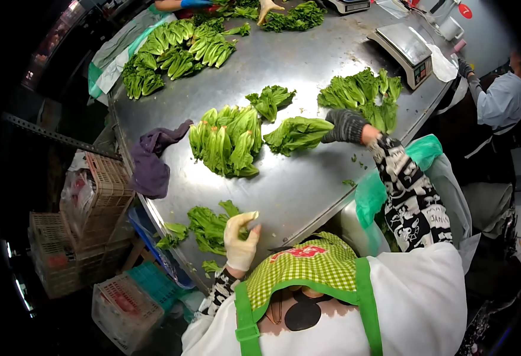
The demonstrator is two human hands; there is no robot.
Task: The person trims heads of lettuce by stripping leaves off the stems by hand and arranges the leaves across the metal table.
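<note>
Green lettuce on the steel table is gripped at its right end by the right hand; left hand is empty, fingers curled open. Likely light, crisp, easily torn; best held around the base.

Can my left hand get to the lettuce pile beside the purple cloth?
Probably yes; your left hand seems to hold nothing, and mostly bare tabletop shows between it and that lettuce pile.
</note>
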